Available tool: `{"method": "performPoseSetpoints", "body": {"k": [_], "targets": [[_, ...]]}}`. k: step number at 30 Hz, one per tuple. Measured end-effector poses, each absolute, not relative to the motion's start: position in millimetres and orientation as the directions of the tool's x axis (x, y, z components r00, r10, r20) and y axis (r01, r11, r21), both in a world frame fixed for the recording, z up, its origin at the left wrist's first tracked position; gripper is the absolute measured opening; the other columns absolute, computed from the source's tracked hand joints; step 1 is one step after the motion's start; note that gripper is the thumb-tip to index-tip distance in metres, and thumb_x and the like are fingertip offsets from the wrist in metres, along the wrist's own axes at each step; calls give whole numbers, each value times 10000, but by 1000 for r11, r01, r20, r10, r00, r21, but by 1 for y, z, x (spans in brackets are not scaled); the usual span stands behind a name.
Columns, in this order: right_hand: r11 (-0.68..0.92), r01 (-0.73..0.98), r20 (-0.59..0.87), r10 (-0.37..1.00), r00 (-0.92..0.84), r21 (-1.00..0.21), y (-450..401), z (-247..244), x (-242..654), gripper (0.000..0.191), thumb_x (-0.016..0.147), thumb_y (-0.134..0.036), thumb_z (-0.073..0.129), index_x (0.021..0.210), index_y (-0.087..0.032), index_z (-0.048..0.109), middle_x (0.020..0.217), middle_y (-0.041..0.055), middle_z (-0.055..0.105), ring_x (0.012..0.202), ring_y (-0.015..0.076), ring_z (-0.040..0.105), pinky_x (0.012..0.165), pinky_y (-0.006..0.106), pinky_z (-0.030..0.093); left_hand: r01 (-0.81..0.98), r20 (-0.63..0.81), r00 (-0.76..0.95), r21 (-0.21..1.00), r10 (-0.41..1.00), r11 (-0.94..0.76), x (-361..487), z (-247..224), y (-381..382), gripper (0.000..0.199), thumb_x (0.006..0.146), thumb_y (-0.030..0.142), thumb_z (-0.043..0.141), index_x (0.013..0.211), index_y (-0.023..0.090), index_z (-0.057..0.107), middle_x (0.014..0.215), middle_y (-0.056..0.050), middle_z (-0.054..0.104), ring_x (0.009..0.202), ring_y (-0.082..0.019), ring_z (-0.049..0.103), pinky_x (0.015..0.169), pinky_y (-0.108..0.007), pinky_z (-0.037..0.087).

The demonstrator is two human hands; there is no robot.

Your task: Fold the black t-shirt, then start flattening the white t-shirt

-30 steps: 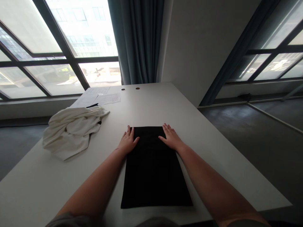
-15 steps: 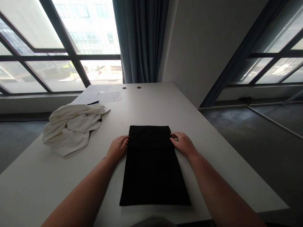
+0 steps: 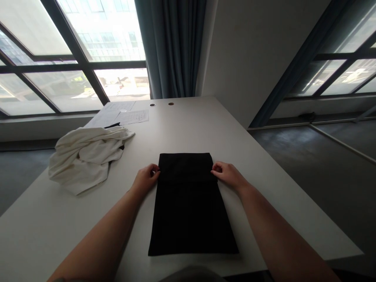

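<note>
A folded black cloth (image 3: 192, 211) lies flat on the white table (image 3: 188, 133), narrower at its far end and wider near me. A crease runs across it between my hands. At its upper left edge my left hand (image 3: 147, 176) pinches the fabric, thumb and fingers together. On the opposite edge my right hand (image 3: 225, 172) pinches the cloth at about the same height, fingers curled.
A crumpled white cloth (image 3: 88, 156) lies on the table's left side. Behind it are papers (image 3: 132, 116) and a dark thin object (image 3: 112, 125). Two round holes are near the far edge, below a blue curtain (image 3: 173, 51).
Both hands have curled their fingers more tightly at the cloth's edges. A crease across the cloth shows more clearly. The view has shifted slightly.
</note>
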State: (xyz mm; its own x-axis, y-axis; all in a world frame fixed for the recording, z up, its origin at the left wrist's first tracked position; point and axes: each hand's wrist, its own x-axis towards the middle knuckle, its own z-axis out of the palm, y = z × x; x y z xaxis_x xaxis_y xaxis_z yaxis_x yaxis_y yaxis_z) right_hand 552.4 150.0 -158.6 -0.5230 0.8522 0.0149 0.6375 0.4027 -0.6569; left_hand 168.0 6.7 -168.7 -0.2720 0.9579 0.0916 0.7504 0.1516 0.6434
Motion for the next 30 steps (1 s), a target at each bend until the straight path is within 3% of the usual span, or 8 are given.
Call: {"method": "performPoseSetpoints", "body": {"k": [6,14,17,20,23,26,30], "targets": [[413,671,-9,848,-530,-615,149,-155,550,169,882,-361,635,917,-211,705,698,-14,641,636,118,559,649,242,378,739,58,-273,652,960,171,171,-163,6,157,899,398,636,978,268,672,861,9,761,764,-191,671,748,-314,454],[431,690,1,849,-529,-581,145,-158,547,149,912,-315,616,952,-210,713,701,-16,640,630,115,558,646,243,366,786,39,-220,598,975,154,173,-162,6,160,924,400,585,1017,279,636,761,26,707,712,-185,630,748,-317,432],[506,685,81,830,-551,-523,140,-155,547,143,926,-296,616,946,-207,725,719,-2,637,660,126,558,679,254,389,817,43,-198,559,979,141,164,-161,3,182,940,413,580,1042,275,639,755,25,693,719,-188,618,765,-324,441],[640,614,320,766,-558,-461,125,-149,546,170,969,-301,598,967,-191,728,843,48,678,823,169,607,819,294,472,825,100,-185,556,978,100,155,-156,-10,218,952,444,591,1036,253,654,869,-12,720,804,-203,641,817,-342,478],[767,461,451,638,-625,-447,95,-146,550,210,1026,-322,573,1073,-187,726,1071,96,700,1040,201,635,980,355,517,824,215,-36,559,976,-93,158,-152,-37,230,967,449,615,1030,239,684,1058,-61,737,1031,-239,659,980,-388,507],[824,329,426,531,-733,-461,53,-150,561,272,1020,-403,635,1179,-203,728,1251,123,664,1193,220,618,1058,388,537,756,240,193,582,951,-300,176,-151,-75,255,958,464,686,1106,257,703,1233,-81,717,1209,-255,625,1086,-415,506],[822,295,273,464,-843,-487,1,-158,582,501,878,-524,812,1269,-219,742,1424,144,602,1393,292,549,1202,488,486,697,148,409,586,901,-413,205,-151,-119,505,803,556,872,1195,287,702,1406,-89,653,1354,-301,563,1185,-481,483]]}}
